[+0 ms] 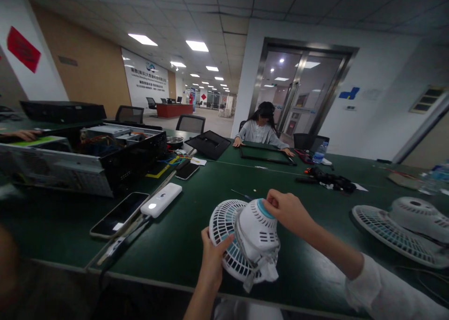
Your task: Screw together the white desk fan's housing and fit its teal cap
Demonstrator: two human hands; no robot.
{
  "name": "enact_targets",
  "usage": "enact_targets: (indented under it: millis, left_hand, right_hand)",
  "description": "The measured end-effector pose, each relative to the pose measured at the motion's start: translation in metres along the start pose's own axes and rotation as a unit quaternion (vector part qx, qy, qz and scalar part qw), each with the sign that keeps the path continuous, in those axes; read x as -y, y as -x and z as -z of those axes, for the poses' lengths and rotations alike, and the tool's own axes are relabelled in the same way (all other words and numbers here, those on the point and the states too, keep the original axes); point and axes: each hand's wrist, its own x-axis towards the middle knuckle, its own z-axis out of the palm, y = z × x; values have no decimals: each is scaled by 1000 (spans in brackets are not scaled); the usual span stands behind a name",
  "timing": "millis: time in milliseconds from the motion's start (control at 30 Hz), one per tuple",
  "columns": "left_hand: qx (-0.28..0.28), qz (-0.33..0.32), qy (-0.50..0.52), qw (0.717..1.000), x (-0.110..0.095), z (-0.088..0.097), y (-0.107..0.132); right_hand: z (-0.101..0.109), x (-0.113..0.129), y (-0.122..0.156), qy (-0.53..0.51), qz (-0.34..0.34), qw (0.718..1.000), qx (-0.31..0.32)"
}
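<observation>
Green desk (175,245) bore a white fan (245,240) — left hand (212,259) gripped its grille, right hand (287,210) pinched its motor cap.

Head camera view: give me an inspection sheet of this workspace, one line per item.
Surface: dark green table, shared by several people.
Job's things: small white fan, tilted, rear housing toward the camera.
Clutter: phone, second phone, white power bank, open computer case, second fan, water bottle.
Hands: left hand grips the fan's grille rim; right hand pinches its teal rear cap.
Cables: coloured wires beside the case; black bundle mid-table.
Surroundings: person seated opposite with a flat dark panel; glass door behind.
</observation>
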Motion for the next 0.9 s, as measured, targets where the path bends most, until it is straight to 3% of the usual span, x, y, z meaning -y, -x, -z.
enact_targets:
  millis: [133,300,400,500,600,700,900]
  left_hand:
    - [-4,-25,-10,1000,7,-8,10]
    - [51,-102,-97,989,14,-32,23]
    - [101,-199,-215,951,15,-63,26]
    - [153,-251,-265,918,17,-107,23]
    - [219,-301,-319,872,22,-155,14]
    - [303,-354,-378,800,31,-197,0]
    - [415,-401,-473,666,53,-254,-23]
  right_hand:
    - [1,-11,16,-23,-13,999,-29]
    - [0,-48,52,-83,-61,990,-96]
    - [-4,-85,73,-206,-155,948,-189]
    - [-6,-127,88,-278,-232,893,-267]
    - [-11,-166,96,-322,-262,863,-287]
    - [-28,-199,100,-388,-275,832,-287]
    - [-79,-246,103,-455,-304,795,-261]
